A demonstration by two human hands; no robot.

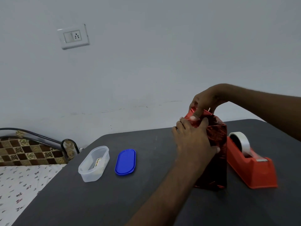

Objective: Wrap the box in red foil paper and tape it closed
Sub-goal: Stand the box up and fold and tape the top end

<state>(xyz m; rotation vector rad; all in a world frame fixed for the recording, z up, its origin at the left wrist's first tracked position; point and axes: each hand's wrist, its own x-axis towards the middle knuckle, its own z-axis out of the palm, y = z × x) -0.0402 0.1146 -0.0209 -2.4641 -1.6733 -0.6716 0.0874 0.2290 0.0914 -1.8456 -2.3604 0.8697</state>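
Observation:
The box wrapped in red foil paper [217,162] stands upright on the dark grey table [114,201], right of the middle. My left hand [193,142] wraps round its near side, thumb on the right face and fingers up near the top edge. My right hand [202,101] comes down from above and pinches the foil at the box's top end. An orange-red tape dispenser [250,167] with a white tape roll [240,141] sits just right of the box. The foil hides the box itself.
A clear plastic container [94,163] and its blue lid [125,161] lie left of the box on the table. A bed with patterned sheet [21,181] borders the table's left edge. A wall with a switch socket [73,36] stands behind.

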